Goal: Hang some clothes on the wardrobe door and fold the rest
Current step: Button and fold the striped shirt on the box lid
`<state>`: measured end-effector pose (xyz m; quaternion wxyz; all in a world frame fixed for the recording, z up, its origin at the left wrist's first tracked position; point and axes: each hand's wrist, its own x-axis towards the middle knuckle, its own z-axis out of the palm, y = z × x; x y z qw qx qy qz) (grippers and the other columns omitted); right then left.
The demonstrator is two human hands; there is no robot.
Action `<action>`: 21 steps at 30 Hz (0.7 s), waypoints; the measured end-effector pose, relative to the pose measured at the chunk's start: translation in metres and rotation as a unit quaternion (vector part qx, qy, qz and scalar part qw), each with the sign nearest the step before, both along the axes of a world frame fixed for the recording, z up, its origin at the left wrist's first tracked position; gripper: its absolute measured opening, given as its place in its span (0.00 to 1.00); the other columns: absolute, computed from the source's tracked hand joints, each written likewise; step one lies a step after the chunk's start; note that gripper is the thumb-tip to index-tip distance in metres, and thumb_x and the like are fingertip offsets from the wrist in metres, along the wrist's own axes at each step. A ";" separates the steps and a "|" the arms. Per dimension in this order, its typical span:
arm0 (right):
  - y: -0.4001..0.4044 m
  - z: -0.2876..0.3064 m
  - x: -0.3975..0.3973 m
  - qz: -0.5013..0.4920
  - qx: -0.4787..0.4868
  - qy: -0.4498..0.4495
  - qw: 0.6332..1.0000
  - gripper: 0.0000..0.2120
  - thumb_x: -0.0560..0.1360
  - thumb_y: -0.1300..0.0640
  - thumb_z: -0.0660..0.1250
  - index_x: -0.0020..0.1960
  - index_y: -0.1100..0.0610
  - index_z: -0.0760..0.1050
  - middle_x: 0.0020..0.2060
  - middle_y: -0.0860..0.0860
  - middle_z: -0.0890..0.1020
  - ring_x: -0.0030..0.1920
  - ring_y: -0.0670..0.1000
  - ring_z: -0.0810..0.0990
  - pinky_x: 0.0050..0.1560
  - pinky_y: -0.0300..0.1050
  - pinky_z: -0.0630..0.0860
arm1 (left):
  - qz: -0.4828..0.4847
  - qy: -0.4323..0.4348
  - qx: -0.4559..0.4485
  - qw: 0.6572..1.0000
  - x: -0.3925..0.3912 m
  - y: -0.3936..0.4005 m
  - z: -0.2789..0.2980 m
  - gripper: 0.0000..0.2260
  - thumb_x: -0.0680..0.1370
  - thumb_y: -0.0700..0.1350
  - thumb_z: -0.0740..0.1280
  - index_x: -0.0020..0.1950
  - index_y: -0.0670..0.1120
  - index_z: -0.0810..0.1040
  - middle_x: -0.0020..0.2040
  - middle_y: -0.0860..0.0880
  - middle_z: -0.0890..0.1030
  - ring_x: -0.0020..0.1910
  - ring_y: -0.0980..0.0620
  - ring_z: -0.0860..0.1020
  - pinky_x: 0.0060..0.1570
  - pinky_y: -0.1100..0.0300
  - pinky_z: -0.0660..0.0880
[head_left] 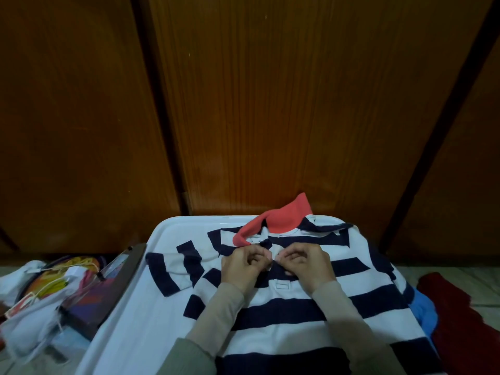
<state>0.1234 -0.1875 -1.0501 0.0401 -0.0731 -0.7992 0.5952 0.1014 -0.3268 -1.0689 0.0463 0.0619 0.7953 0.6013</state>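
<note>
Colours and patterns noted at the folding surface.

Shirt (284, 307): broad navy and white horizontal stripes; collar (281, 219) plain coral red. Table (130, 307): white. Wardrobe (257, 104): dark reddish-brown wood grain, black gaps between doors. Sleeves (216, 315): beige. Right of the table: blue cloth (424, 309), dark red cloth (457, 320). Left of the table: pale bag (29, 326), multicoloured items, dark brown board (119, 277).
</note>
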 end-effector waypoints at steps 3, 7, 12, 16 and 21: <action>-0.001 0.002 0.001 0.006 0.004 0.010 1.000 0.07 0.69 0.67 0.73 0.36 0.59 0.79 0.30 0.51 0.79 0.31 0.43 0.76 0.29 0.30 0.74 | -0.008 0.001 0.001 1.000 -0.003 0.000 -0.003 0.07 0.66 0.45 0.67 0.32 0.56 0.81 0.30 0.53 0.81 0.36 0.54 0.79 0.59 0.46 0.73; -0.001 0.003 0.000 0.013 0.027 0.013 0.999 0.08 0.70 0.65 0.72 0.35 0.56 0.78 0.30 0.48 0.78 0.31 0.42 0.75 0.29 0.29 0.73 | -0.007 0.007 -0.001 1.000 -0.006 0.001 -0.007 0.12 0.63 0.64 0.66 0.35 0.58 0.81 0.32 0.53 0.82 0.39 0.53 0.81 0.62 0.41 0.68; -0.002 -0.002 -0.001 0.022 0.077 0.019 0.997 0.11 0.70 0.64 0.72 0.33 0.52 0.75 0.29 0.47 0.77 0.30 0.41 0.73 0.35 0.27 0.71 | 0.022 0.019 -0.012 1.000 -0.002 0.004 -0.004 0.11 0.63 0.61 0.69 0.34 0.55 0.80 0.29 0.57 0.80 0.35 0.59 0.79 0.61 0.44 0.70; -0.004 -0.005 -0.003 0.024 0.096 0.024 0.995 0.10 0.71 0.60 0.72 0.34 0.52 0.76 0.30 0.46 0.77 0.32 0.42 0.73 0.36 0.29 0.72 | 0.024 0.028 0.035 0.999 0.000 0.006 -0.002 0.09 0.71 0.45 0.73 0.32 0.56 0.80 0.28 0.54 0.79 0.33 0.57 0.77 0.52 0.51 0.76; -0.002 -0.004 -0.003 0.028 0.102 0.023 0.994 0.07 0.72 0.58 0.72 0.36 0.53 0.77 0.32 0.46 0.78 0.33 0.42 0.74 0.36 0.28 0.72 | 0.048 0.049 0.029 0.997 -0.002 0.007 -0.005 0.11 0.72 0.38 0.71 0.33 0.51 0.78 0.27 0.55 0.77 0.33 0.55 0.76 0.45 0.55 0.78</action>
